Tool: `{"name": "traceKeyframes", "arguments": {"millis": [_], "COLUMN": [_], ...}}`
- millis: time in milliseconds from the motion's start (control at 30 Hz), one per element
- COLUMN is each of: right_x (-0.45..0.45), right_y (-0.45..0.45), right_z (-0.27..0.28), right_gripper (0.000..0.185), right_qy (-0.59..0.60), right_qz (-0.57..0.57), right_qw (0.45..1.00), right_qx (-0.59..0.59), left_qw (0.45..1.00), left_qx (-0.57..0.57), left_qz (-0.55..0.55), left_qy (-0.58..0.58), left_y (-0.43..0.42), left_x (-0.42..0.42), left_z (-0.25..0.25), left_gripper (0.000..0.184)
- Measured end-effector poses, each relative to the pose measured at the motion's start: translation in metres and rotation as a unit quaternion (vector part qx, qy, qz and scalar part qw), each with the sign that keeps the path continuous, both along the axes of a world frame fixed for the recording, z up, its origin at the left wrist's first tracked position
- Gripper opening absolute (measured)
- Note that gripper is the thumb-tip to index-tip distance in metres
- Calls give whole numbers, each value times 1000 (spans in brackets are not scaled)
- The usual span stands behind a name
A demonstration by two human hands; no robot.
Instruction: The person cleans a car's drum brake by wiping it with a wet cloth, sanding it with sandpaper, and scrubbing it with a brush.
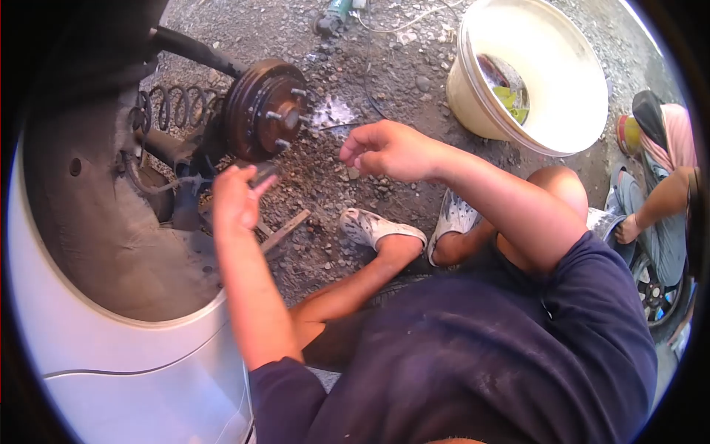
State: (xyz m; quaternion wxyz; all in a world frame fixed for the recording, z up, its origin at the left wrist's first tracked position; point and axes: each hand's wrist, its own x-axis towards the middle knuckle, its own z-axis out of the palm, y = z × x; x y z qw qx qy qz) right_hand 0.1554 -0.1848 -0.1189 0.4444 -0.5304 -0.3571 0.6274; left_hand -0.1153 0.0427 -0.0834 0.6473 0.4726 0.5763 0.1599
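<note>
Brake drum [266, 111] ahead of hands [396, 152]

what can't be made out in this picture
All in the head view:
- whether the left hand grips the dark object: fingers partly cover it
- anything inside the right hand: curled fingers hide the palm
- the rest of the green tool: cut off by the top edge
- what the green item in the bucket is: too small

Daylight glares off the bucket [558, 70] — dark edges bow outward
</note>
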Motion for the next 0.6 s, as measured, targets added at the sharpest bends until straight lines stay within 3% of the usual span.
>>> {"name": "traceKeyframes", "arguments": {"millis": [133,233,400,500,600], "right_x": [-9,-4,7,11,20], "right_y": [-2,-5,-12,-19,-21], "right_z": [-1,0,-8,-26,-26], "right_gripper": [29,29,31,26,29], "right_qy": [12,2,26,-7,-42], "right_qz": [7,3,26,-2,24], "right_qw": [1000,1000,999,1000,999], "right_qx": [7,4,-7,13,18], "left_qw": [999,988,992,977,951], "left_qx": [-20,43,-12,-140,-137], "left_qz": [35,118,113,122,93], "left_qy": [27,84,59,-104,-260], "left_y": [-3,-16,-9,5,-13], "left_x": [26,44,34,5,12], "left_z": [13,7,-14,-76,-127], "left_gripper": [23,28,39,48,68]}}
